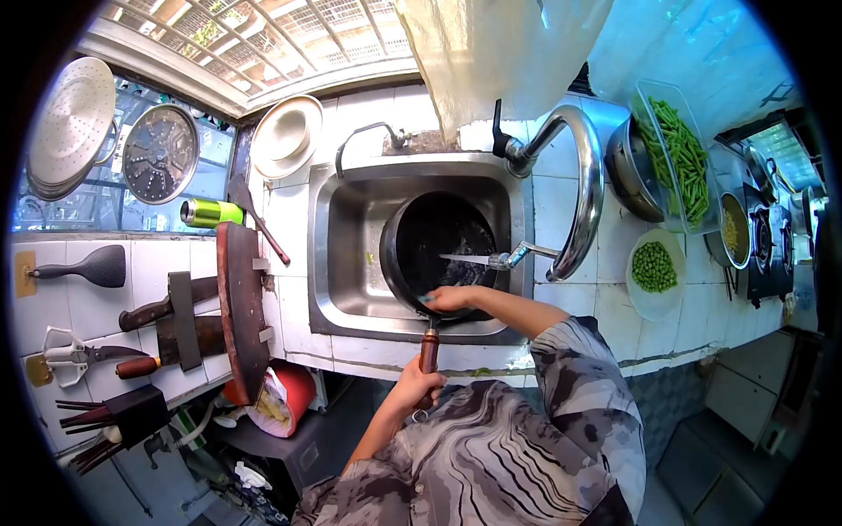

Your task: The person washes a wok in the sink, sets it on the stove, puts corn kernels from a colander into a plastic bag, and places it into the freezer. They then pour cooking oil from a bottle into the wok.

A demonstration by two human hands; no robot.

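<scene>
A black wok (430,232) lies in the steel sink (351,302), its wooden handle (429,351) reaching over the front rim. My left hand (418,386) is wrapped round that handle. Inside the wok, close to the handle side, my right hand (452,300) is closed on a small bluish scrubber (426,299), mostly hidden by the fingers. Water (465,258) streams from the tall chrome faucet (593,188) into the wok.
To the right stand a bowl of peas (654,267), a clear tub of green beans (680,158), a metal pot (631,167) and a gas stove (765,237). At left are a wooden chopping board (241,307), knives (167,307) and a green can (210,213). Stacked bowls (288,136) sit behind.
</scene>
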